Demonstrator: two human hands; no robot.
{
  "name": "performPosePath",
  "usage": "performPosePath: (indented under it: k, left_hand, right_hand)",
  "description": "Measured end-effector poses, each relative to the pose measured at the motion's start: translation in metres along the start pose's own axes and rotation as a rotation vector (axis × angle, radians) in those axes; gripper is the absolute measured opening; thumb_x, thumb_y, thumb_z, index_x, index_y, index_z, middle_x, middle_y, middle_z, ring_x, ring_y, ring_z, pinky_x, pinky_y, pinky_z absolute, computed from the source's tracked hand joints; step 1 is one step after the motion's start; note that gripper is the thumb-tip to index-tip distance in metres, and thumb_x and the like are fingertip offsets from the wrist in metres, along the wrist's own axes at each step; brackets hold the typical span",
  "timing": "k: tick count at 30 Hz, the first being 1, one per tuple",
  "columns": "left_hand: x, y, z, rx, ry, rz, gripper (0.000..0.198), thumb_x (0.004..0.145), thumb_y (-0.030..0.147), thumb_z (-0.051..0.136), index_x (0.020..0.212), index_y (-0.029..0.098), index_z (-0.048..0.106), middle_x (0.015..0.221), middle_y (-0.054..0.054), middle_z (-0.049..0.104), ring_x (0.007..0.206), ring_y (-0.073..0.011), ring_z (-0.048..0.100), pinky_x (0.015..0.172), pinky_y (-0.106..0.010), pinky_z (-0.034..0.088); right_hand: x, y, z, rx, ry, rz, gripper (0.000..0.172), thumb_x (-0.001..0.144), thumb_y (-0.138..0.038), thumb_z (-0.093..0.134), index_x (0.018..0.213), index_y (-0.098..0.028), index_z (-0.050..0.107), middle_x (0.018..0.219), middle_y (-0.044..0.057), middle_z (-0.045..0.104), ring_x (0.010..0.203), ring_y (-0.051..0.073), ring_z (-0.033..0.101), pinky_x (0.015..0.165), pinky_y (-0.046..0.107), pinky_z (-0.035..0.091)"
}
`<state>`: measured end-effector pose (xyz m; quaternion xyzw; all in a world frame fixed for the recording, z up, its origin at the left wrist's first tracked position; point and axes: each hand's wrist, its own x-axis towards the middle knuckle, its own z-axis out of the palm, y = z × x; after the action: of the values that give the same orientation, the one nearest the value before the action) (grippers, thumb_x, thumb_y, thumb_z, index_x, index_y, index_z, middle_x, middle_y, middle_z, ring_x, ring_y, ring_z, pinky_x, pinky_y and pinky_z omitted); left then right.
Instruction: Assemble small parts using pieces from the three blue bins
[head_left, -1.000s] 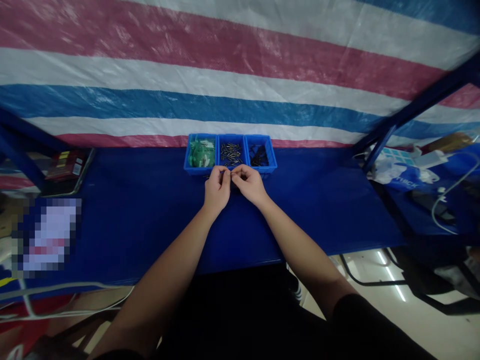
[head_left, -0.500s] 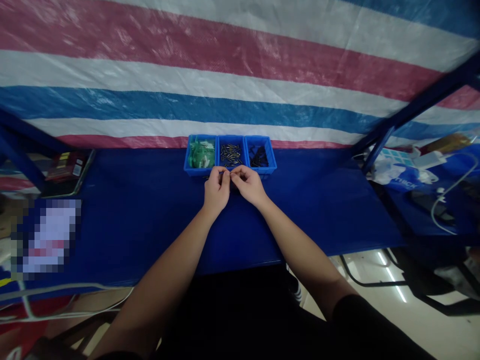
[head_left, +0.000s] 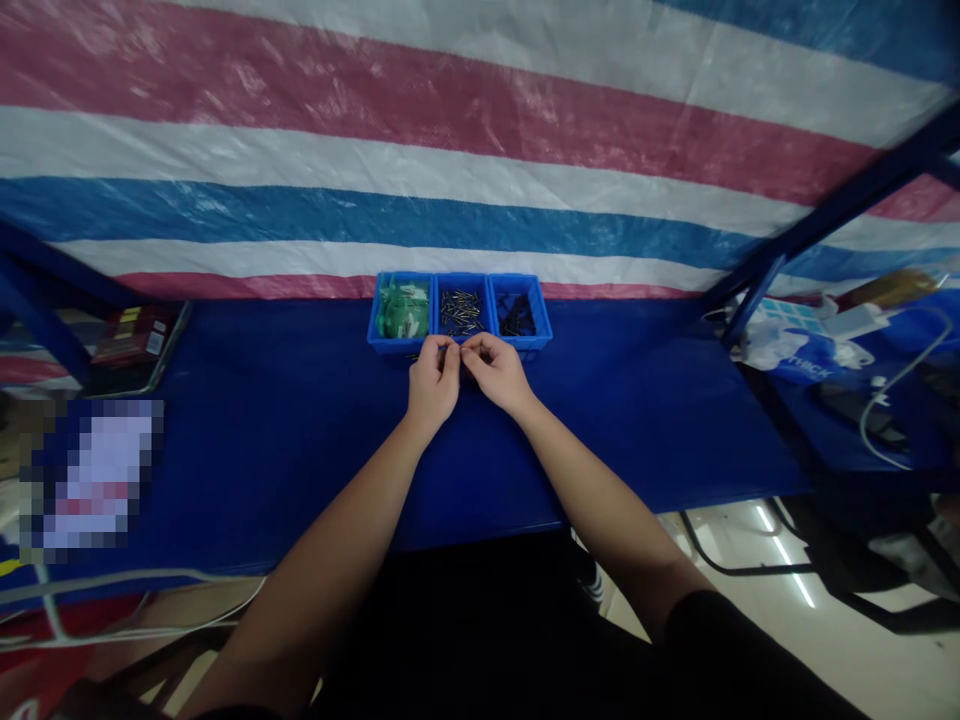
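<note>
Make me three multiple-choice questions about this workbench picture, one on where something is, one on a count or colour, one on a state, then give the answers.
1. Where do the hands meet?
A. Just in front of the middle bin
B. At the table's left edge
C. Inside the green-filled bin

2. How many blue bins stand side by side?
A. Two
B. Three
C. Five

3. How are the two hands?
A. Flat, palms down, far apart
B. Fingertips pinched together, touching
C. One hidden under the table

Answers:
1 A, the left hand and right hand meet before the middle bin.
2 B, left bin, the middle one and right bin form the row.
3 B, the fingertips meet; anything between them is too small to tell.
</note>
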<state>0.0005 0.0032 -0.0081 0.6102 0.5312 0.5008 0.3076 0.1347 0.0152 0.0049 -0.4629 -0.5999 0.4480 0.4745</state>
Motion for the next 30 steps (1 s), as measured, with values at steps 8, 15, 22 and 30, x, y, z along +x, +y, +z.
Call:
performPosePath:
  k: [8, 15, 22, 30]
  left_hand:
    - [0.0002, -0.0006, 0.0006, 0.009, -0.005, -0.017, 0.025, 0.098, 0.046, 0.046, 0.097, 0.022, 0.056, 0.062, 0.004, 0.056, 0.055, -0.0112, 0.054, 0.058, -0.024, 0.04]
    - [0.0006, -0.0006, 0.001, 0.026, -0.011, -0.027, 0.025, 0.098, 0.045, 0.046, 0.098, 0.022, 0.056, 0.063, 0.003, 0.057, 0.056, -0.0117, 0.055, 0.058, -0.024, 0.041]
    - [0.0008, 0.0001, -0.0001, 0.042, -0.022, -0.032, 0.025, 0.097, 0.044, 0.045, 0.098, 0.022, 0.056, 0.065, 0.002, 0.06, 0.058, -0.0131, 0.057, 0.059, -0.025, 0.042]
    - [0.0007, 0.0013, 0.0003, 0.048, -0.027, -0.049, 0.023, 0.097, 0.043, 0.045, 0.097, 0.022, 0.056, 0.064, 0.002, 0.06, 0.056, -0.0129, 0.056, 0.058, -0.025, 0.042]
  right_hand:
    - [-0.0007, 0.0003, 0.0006, -0.04, 0.01, 0.004, 0.017, 0.085, -0.036, 0.059, 0.085, -0.02, 0.061, 0.067, -0.002, 0.06, 0.061, 0.012, 0.054, 0.06, 0.026, 0.043]
    - [0.0, 0.0012, 0.0003, -0.061, 0.01, -0.012, 0.017, 0.085, -0.036, 0.058, 0.085, -0.019, 0.061, 0.068, -0.002, 0.06, 0.062, 0.012, 0.053, 0.062, 0.026, 0.043]
    - [-0.0025, -0.0028, -0.0002, -0.131, 0.026, -0.077, 0.015, 0.086, -0.033, 0.058, 0.084, -0.018, 0.061, 0.069, -0.003, 0.057, 0.062, 0.011, 0.052, 0.063, 0.026, 0.042]
    - [-0.0048, -0.0066, -0.0014, -0.223, 0.016, -0.113, 0.011, 0.086, -0.03, 0.056, 0.085, -0.019, 0.06, 0.071, -0.002, 0.058, 0.063, 0.011, 0.052, 0.063, 0.026, 0.042]
